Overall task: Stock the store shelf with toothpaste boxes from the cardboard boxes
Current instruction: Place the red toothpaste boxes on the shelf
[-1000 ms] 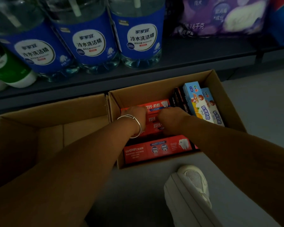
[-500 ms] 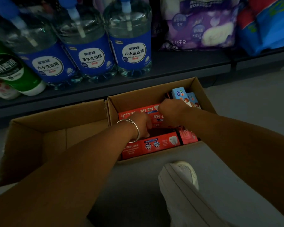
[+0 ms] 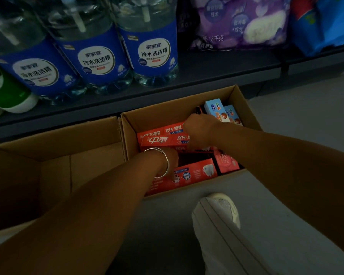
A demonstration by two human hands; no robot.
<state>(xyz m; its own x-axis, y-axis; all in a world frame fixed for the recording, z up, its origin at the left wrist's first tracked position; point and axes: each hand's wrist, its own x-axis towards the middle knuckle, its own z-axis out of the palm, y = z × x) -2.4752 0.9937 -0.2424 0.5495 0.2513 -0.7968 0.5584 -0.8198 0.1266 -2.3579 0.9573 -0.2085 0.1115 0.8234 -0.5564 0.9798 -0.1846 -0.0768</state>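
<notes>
Two red toothpaste boxes (image 3: 163,136) lie stacked inside the right cardboard box (image 3: 175,114) on the floor. The right hand (image 3: 200,132) grips their right end, fingers curled over it. The left hand (image 3: 170,157) reaches beneath them; whether its fingers hold anything cannot be told. The left cardboard box (image 3: 54,143) stands just beside, touching, below the shelf (image 3: 216,76).

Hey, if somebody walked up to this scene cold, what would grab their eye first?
Probably the two hands down in the right cardboard box on the floor, the left hand and right hand lifting a stack of red toothpaste boxes. Next, the three big blue-labelled detergent bottles lined up on the dark shelf just behind, and the left cardboard box alongside.
</notes>
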